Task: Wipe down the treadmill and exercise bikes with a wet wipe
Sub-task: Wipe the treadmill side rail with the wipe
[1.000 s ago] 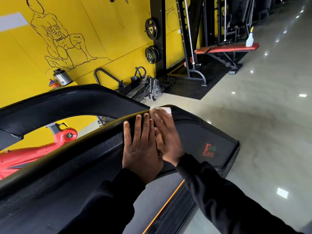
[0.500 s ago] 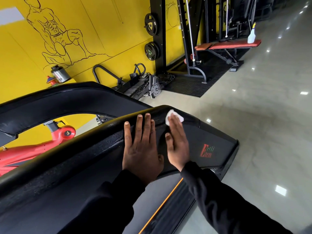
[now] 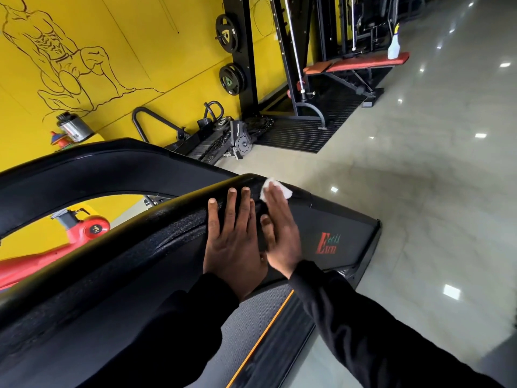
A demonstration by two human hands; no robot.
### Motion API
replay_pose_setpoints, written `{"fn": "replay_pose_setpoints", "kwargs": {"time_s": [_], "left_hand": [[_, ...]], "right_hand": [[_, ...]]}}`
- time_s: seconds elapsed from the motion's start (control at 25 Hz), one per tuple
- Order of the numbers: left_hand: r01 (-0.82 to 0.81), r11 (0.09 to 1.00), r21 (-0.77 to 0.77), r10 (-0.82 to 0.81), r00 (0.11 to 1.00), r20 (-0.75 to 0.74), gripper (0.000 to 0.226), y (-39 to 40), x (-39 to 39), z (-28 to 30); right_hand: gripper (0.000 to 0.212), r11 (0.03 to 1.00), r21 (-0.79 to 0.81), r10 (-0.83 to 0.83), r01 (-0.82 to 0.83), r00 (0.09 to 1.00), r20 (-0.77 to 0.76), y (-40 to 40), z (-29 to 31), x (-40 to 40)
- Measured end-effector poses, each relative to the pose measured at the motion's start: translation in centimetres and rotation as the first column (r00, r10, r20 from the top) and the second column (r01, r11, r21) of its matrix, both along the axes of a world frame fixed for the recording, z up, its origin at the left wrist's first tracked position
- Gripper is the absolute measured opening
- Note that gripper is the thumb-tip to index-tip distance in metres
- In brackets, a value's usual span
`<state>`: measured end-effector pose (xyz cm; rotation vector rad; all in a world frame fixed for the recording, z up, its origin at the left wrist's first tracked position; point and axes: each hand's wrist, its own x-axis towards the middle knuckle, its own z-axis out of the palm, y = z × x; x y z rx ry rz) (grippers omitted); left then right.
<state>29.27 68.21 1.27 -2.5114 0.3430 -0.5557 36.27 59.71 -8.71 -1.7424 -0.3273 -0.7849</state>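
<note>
One wet wipe (image 3: 275, 189), white, pressed flat under right hand (image 3: 281, 232) fingers on top rail of treadmill (image 3: 347, 242). Back up near rail's crest after sliding lower half a second ago; stroking back and forth, so this stretch likely nearly done. Left hand (image 3: 233, 242) flat beside it, fingers straight, holding nothing, unmoved. Beyond: one red exercise bike (image 3: 84, 229), untouched; one spray bottle (image 3: 394, 47) on bench (image 3: 361, 63).

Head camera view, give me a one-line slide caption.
Right hand presses a white wet wipe on the black treadmill rail; left hand rests flat alongside.
</note>
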Motion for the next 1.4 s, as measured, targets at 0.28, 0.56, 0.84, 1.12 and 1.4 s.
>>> {"fn": "replay_pose_setpoints", "kwargs": {"time_s": [0.28, 0.56, 0.84, 1.12, 1.4], "left_hand": [[0.015, 0.997, 0.079, -0.011, 0.998, -0.055, 0.089, -1.3, 1.3, -1.1], [0.018, 0.992, 0.122, -0.005, 0.994, -0.109, 0.095, -2.2, 1.7, -2.2], [0.002, 0.99, 0.139, 0.014, 0.994, -0.11, 0.099, -2.6, 2.1, -2.4], [0.003, 0.99, 0.144, 0.011, 0.995, -0.099, 0.1, -2.6, 2.3, -2.6], [0.028, 0.998, 0.061, -0.028, 1.0, -0.002, 0.089, -1.6, 1.9, -2.8]], "right_hand": [[0.05, 0.986, 0.133, -0.074, 0.099, 0.981, -0.18, -1.4, -1.2, 1.6], [0.054, 0.976, 0.159, -0.092, 0.147, 0.946, -0.31, -3.0, -2.8, 3.5], [0.054, 0.985, 0.109, -0.107, 0.136, 0.966, -0.236, -3.6, -4.4, 3.5], [0.058, 0.989, 0.05, -0.124, 0.136, 0.972, -0.202, -2.7, -7.1, 2.6], [0.06, 0.998, 0.041, -0.046, 0.053, 0.987, -0.152, -0.2, -7.4, -0.5]]}}
